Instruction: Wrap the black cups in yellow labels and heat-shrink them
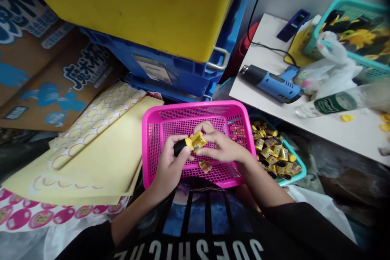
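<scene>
Over a pink mesh basket (146,142), my left hand (170,162) is closed around a small black cup with a yellow rim (180,146). My right hand (219,144) pinches a yellow printed plastic sleeve (198,142), which meets the cup's yellow end; whether it is slipped over the cup I cannot tell. Another printed sleeve (205,166) lies on the basket floor near me. To the right, a teal basket (300,172) holds many black and yellow cups with printed wraps (274,150).
A blue heat gun (272,83) and a clear bottle (332,103) lie on the white table (304,124) at right, beside a green basket (323,20) of yellow and black parts. Blue and yellow crates (170,75) stand ahead. Sticker sheets (91,130) and cartons (61,77) are at left.
</scene>
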Demonstrator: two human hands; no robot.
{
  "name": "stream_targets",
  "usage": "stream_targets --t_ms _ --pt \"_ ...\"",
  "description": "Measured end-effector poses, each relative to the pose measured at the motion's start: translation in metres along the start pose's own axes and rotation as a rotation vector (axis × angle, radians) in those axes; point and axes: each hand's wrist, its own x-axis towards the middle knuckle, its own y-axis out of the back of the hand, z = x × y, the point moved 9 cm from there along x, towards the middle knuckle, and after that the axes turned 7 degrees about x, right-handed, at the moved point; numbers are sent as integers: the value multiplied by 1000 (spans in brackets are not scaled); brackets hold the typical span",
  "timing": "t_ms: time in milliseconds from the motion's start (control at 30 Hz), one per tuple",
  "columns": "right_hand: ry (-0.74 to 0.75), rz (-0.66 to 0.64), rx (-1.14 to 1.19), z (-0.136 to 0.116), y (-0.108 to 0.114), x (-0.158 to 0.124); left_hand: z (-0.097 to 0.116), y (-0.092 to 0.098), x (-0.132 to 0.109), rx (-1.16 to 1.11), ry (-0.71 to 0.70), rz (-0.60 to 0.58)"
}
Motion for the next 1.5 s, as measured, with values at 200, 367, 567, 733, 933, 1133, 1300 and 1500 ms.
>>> stream_targets --t_ms 200,367,567,733,933,1133,1300,1500 --pt "-168 163 341 27 -1 -10 -5 -3 5 -152 45 -215" --pt "-249 325 615 48 -2 -19 -7 1 9 -165 14 -222" --pt "-236 302 587 48 -10 -20 11 1 10 -33 -43 -233" --pt "-215 280 498 40 -7 -17 36 4 12 380 -348 -110" --pt "-223 254 252 31 -7 -21 40 -2 6 436 -469 -30" --pt "-233 248 50 46 -8 -26 31 9 14 305 -343 -66" --pt "-240 362 104 49 1 -30 29 11 11 228 -300 -174" --pt "-302 331 202 58 -8 -28 28 12 7 277 -351 -225"
